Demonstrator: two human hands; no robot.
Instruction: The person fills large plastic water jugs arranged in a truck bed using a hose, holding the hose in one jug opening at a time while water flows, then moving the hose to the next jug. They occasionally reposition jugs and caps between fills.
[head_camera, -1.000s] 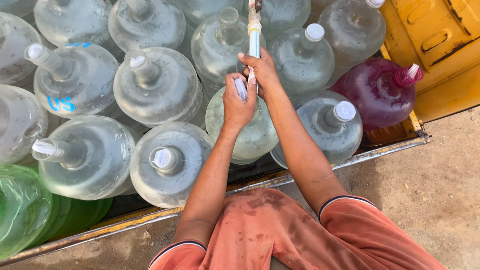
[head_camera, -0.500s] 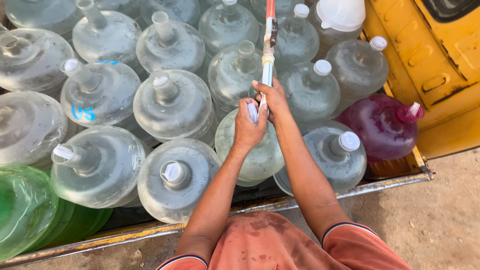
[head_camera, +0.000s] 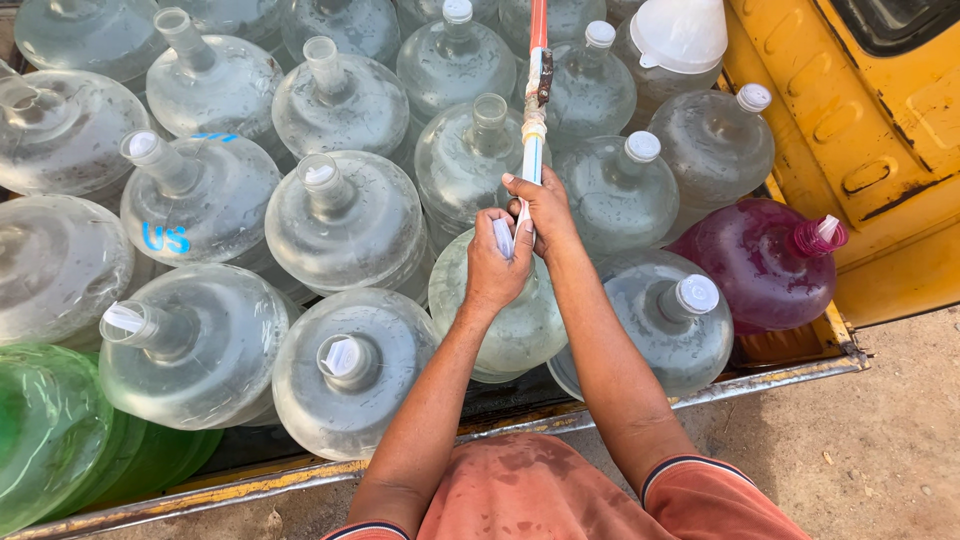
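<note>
Left hand (head_camera: 497, 262) closes its grip round the neck of the clear jug (head_camera: 505, 320) among the others; right hand (head_camera: 543, 208) pinches the hose nozzle (head_camera: 530, 170) over its mouth, steadying both

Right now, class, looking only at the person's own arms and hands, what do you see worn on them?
Both forearms are bare. The left hand and right hand wear no gloves, rings or watch that show. Short faded-red sleeves with a dark and white striped hem end above the elbows.
</note>
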